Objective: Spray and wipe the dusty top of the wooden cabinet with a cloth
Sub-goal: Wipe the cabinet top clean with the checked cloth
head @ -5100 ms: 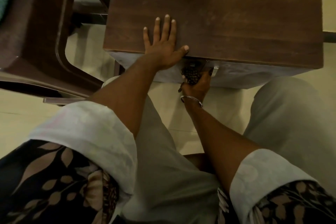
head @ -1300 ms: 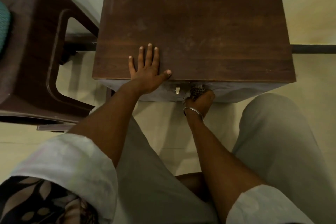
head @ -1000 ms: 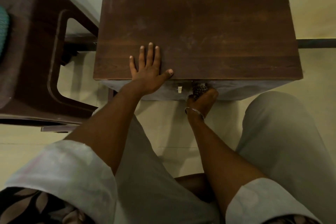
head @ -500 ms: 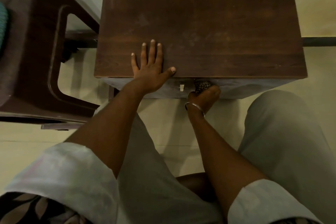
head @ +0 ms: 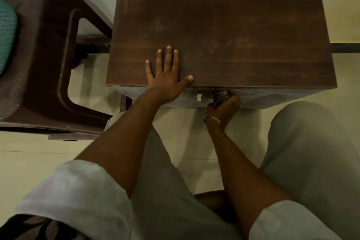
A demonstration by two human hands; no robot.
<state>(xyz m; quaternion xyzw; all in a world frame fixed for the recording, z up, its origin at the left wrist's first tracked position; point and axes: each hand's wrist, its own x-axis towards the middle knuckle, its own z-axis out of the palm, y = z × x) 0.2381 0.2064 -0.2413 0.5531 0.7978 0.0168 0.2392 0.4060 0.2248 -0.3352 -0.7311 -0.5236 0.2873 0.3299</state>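
The wooden cabinet (head: 243, 25) stands in front of me, its dark brown top dull with pale dusty smears. My left hand (head: 165, 78) lies flat on the top near the front edge, fingers straight and spread. Under that edge, against the cabinet's front face, my right hand (head: 224, 109) grips a dark knobbly object (head: 220, 94); what it is cannot be told. A small pale metal latch (head: 199, 97) sits on the front face just left of it. No cloth or spray bottle is in view.
A dark brown plastic chair (head: 39, 54) with a teal cushion (head: 5, 35) stands close on the cabinet's left. My knees in grey trousers (head: 311, 152) are bent below the cabinet. Pale tiled floor (head: 29, 161) surrounds everything; a wall lies behind.
My left hand has stayed flat on the top and my right hand has stayed at the front face, shifting right of the latch since the earliest frame. The view has pulled back slightly.
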